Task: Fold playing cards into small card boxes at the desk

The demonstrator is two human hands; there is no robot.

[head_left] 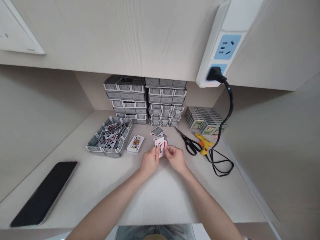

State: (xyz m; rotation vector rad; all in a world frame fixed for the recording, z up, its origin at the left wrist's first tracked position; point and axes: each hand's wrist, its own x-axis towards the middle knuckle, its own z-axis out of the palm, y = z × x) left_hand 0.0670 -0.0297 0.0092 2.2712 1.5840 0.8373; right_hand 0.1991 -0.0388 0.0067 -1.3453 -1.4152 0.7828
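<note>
My left hand [150, 160] is closed on the left edge of a white playing card [160, 145] with a figure and red marks on it. At its right edge, the fingers of my right hand [175, 158] are pinched on the same card. Just beyond my hands lies a loose heap of cards [158, 131], some face down. To the left of my left hand is a neat stack of cards [135, 144] with a king on top. Farther left, a tray built of folded cards [121, 150] holds many loose cards.
Tall stacks of card-built trays [166, 99] stand at the back. On the right are card boxes [194, 117], black scissors [191, 144], a yellow glue gun [205, 143] and its cable. A black flat case [45, 193] lies left; a power strip [221, 50] hangs above.
</note>
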